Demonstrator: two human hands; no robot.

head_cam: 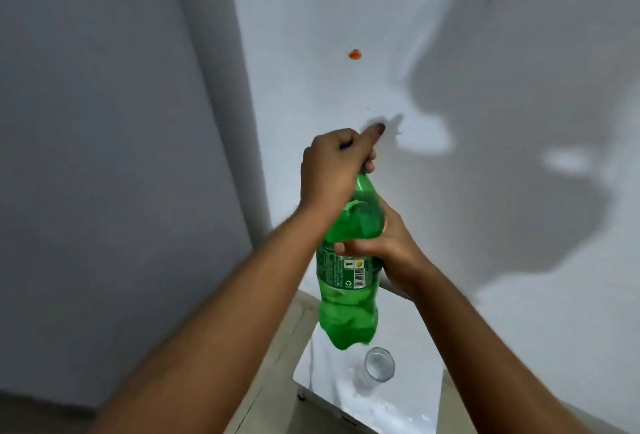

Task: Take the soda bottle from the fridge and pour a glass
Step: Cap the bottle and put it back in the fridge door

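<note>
A green plastic soda bottle is held up in front of the wall, roughly upright and leaning slightly. My right hand grips its body at the label from the right side. My left hand is curled round the top of the bottle, covering the cap, with one finger sticking out. Below the bottle's base a clear empty glass stands upright on a small white table.
A white wall with a small orange mark and my shadow fills the background. A grey wall corner lies to the left. Beige floor tiles show beside the table.
</note>
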